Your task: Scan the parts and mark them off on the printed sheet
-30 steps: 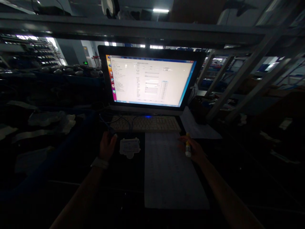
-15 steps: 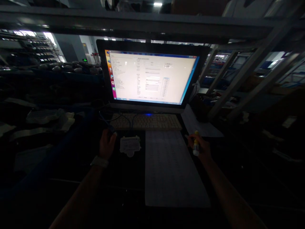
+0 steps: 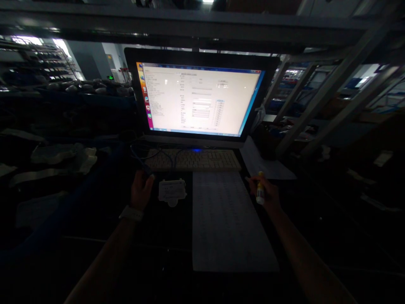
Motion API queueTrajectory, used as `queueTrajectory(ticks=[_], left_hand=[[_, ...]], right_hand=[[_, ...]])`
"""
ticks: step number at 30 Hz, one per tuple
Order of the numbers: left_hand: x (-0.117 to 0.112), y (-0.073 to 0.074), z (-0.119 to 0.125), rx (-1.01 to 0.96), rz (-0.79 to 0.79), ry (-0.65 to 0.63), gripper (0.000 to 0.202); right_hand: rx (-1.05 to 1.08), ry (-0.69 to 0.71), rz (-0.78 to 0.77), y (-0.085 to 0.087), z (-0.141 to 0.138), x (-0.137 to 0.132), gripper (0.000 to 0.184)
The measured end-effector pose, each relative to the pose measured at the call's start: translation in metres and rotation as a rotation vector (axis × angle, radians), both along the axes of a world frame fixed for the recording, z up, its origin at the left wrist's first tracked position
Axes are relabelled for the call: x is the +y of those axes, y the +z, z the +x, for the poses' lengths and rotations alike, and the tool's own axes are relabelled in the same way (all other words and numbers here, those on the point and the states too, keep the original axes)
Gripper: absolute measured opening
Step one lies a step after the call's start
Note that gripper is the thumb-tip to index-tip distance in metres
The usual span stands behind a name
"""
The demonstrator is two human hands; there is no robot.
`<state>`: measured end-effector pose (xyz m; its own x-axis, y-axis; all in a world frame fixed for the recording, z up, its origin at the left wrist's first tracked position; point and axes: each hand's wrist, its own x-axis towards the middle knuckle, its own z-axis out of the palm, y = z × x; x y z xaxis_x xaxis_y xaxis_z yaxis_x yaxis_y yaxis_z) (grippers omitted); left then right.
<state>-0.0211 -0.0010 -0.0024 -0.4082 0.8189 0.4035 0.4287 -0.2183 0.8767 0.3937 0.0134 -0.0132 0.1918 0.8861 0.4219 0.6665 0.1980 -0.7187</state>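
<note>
On the left, my left hand (image 3: 141, 192) is closed around the end of a blue cable (image 3: 139, 160), its thumb and fingers pressed together by a dark plug. Just right of that hand a white plastic module (image 3: 172, 191) with a printed label and a rounded tab lies on the dark bench. My right hand (image 3: 267, 192), beside a printed sheet (image 3: 228, 223), has its fingers closed on a yellow-and-white marker-like tube (image 3: 260, 190). A small pale tip shows at those fingertips; what it belongs to is unclear.
A lit monitor (image 3: 199, 101) stands behind a pale keyboard (image 3: 202, 160). Another paper (image 3: 268, 164) lies under the monitor's right side. On the left, a blue bin (image 3: 72, 207) sits near pale plastic parts (image 3: 53, 154). Metal rails (image 3: 322, 97) slope at the right.
The view has tilted and shifted slightly. Both hands keep nearly the same place and grip; the module and papers look unmoved.
</note>
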Motion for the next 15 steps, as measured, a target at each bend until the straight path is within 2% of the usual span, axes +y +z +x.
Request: queueTrajectory(ticks=[6, 9, 13, 15], left_hand=[[0.001, -0.001, -0.001, 0.006, -0.006, -0.008, 0.029], [0.001, -0.002, -0.001, 0.002, 0.009, -0.004, 0.03], [0.001, -0.001, 0.0, 0.019, 0.008, -0.001, 0.027], [0.001, -0.001, 0.0, 0.016, 0.019, 0.004, 0.026]], right_hand=[[0.016, 0.001, 0.045, -0.001, -0.001, 0.0, 0.052], [0.046, 0.039, 0.028, -0.006, 0.003, 0.002, 0.057], [0.038, 0.011, 0.035, -0.012, 0.009, 0.005, 0.058], [0.068, 0.052, 0.043, -0.014, 0.01, 0.005, 0.059]])
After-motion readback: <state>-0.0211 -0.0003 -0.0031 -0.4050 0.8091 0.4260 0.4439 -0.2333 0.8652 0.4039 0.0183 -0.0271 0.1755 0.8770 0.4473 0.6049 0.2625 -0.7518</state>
